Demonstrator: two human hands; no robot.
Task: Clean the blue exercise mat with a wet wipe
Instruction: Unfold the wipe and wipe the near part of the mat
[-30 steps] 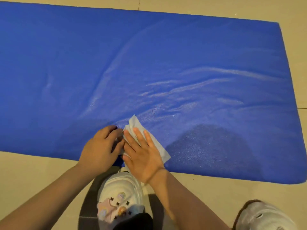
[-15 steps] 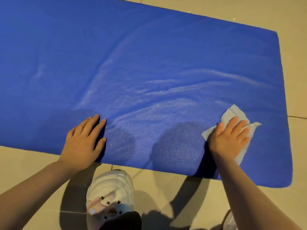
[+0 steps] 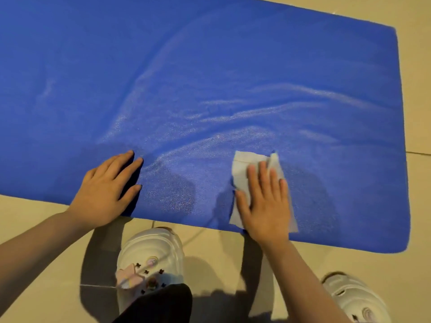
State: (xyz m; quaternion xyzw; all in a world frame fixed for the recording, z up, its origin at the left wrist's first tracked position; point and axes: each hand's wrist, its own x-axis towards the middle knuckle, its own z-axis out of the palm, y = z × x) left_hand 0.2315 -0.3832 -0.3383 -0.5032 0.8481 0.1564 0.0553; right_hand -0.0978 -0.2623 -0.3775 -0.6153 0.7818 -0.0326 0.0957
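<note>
Blue mat [image 3: 210, 66]: far side and left stretch open. Near edge taken by left hand [image 3: 105, 190] and right hand [image 3: 265, 206] flat on wipe [image 3: 242, 169].

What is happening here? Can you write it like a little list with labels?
mat: blue exercise mat lying flat on the tiled floor
wipe: white wet wipe on the mat near its front edge
right hand: right hand flat on the wipe, fingers straight, pressing it down
left hand: left hand flat on the bare mat, holding nothing
marks: shiny streaks across the mat's middle
shoes: white shoe below the mat, another white shoe at lower right
</note>
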